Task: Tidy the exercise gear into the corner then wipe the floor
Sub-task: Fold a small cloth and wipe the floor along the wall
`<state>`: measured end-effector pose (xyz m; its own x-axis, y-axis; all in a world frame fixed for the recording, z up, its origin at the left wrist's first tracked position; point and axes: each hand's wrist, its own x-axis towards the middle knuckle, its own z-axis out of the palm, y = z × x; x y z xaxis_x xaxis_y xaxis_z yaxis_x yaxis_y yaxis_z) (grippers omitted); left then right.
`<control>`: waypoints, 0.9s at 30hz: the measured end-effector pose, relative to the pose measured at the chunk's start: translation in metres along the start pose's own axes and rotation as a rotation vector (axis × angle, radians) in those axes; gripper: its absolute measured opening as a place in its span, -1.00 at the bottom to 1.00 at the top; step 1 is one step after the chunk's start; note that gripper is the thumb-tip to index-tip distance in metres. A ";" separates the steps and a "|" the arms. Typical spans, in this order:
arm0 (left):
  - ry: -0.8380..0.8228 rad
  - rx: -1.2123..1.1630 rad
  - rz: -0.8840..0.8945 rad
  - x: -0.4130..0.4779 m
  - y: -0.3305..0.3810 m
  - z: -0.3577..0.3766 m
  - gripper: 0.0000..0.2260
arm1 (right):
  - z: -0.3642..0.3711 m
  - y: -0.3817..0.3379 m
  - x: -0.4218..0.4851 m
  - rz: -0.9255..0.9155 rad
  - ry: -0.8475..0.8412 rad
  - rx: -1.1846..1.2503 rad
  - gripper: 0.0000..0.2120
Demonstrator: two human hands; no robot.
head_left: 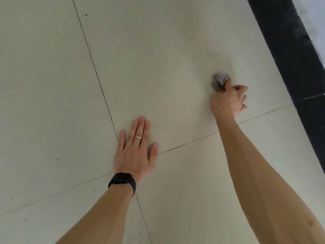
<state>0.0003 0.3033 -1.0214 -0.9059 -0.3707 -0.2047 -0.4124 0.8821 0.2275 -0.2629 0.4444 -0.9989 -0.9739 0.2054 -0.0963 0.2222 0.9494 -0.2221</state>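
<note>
Bare forearms, no sleeves, black smartwatch [122,180] on L wrist, silver ring [138,137]

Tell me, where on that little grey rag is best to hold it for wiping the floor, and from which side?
Probably by the bunched top, from above and the near side, as the right hand does now. The rag is crumpled into a small wad, with its loose part lying ahead of the fingers on the floor. That would leave its underside free against the tiles. The left hand lies flat, holding nothing.

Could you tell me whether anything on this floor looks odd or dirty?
Small dark specks dot the pale tiles, and a faint grey smudge lies just beyond the cloth in the right hand. Nothing looks broken.
</note>
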 end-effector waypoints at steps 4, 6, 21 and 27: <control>-0.028 0.011 -0.010 0.001 0.000 -0.002 -0.39 | 0.003 0.006 -0.098 -0.512 -0.099 0.095 -0.50; -0.040 -0.005 -0.021 0.000 0.000 -0.003 -0.39 | -0.007 0.047 -0.155 -0.739 -0.207 0.055 -0.47; -0.030 0.032 0.000 -0.003 0.004 -0.006 -0.42 | -0.024 0.154 -0.243 -0.412 -0.158 0.026 -0.43; -0.211 0.173 0.022 -0.002 0.009 -0.030 -0.42 | -0.019 0.166 -0.354 -0.736 -0.323 0.070 -0.45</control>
<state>-0.0041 0.3031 -0.9907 -0.8669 -0.2986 -0.3991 -0.3543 0.9324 0.0720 0.1175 0.5339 -0.9828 -0.8129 -0.5556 -0.1748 -0.4583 0.7953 -0.3969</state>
